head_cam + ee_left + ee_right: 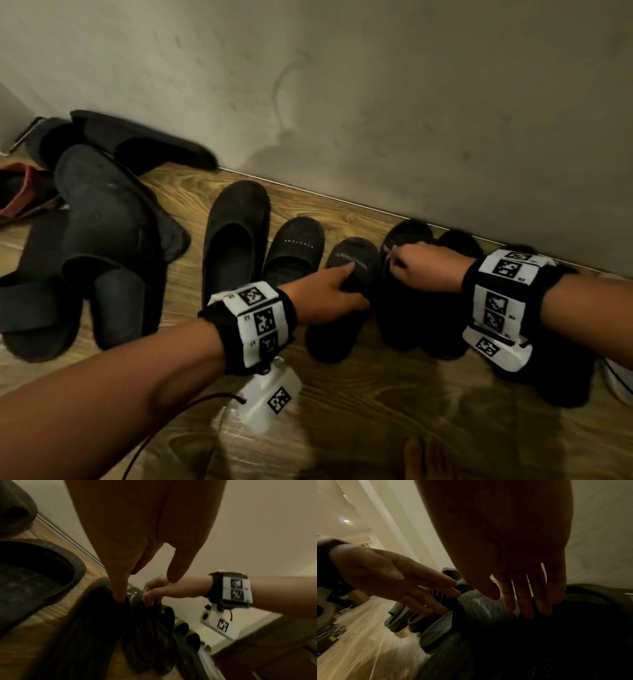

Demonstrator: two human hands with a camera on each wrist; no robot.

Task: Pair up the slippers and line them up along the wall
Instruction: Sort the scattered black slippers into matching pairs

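Note:
A dark grey slipper [356,253] lies toe toward the wall [376,102], with a black slipper [407,233] close on its right. My left hand [342,284] rests on the grey slipper's upper at its opening. In the left wrist view its fingers [120,593] run straight to the slipper [96,615] and the thumb hangs free. My right hand [400,265] pinches the rim of the black slipper's [147,622] opening, its fingers curled in the left wrist view. In the right wrist view the right hand's fingertips [530,608] reach the rim of the black slipper [573,615].
Black slides [102,222] lie heaped at the left near a red item [20,192]. A black flat shoe [236,233] and a lettered black slipper [294,250] stand left of the grey one. Another black slipper [459,240] and a white shoe [620,380] sit at the right.

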